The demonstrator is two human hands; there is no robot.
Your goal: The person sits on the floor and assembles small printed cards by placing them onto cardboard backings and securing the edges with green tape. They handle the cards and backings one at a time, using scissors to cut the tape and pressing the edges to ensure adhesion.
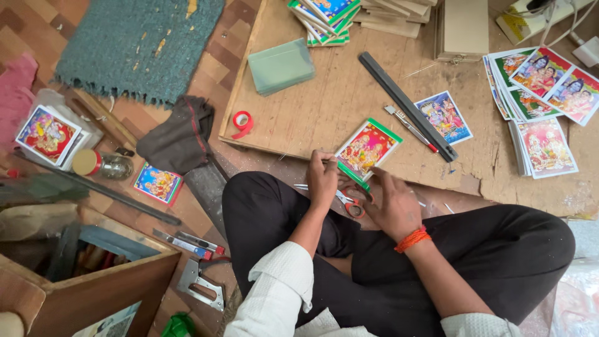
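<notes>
You are framing: your left hand [322,181] pinches the green-edged picture [367,150] on the board's [299,106] near edge; your right hand [394,209] lies open beside the scissors [349,201]. Steady it first.

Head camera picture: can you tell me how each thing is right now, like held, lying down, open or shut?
Left hand: pinching the picture's left edge.
Right hand: open fingers, at the picture's lower edge.
Picture: face up, tilted, on the board's edge.
Scissors: lying under the hands; blades hidden.
Tape roll: lying flat, loose end out.
Black bar: lying flat on the board.
Jar: on its side, lid on.
</notes>
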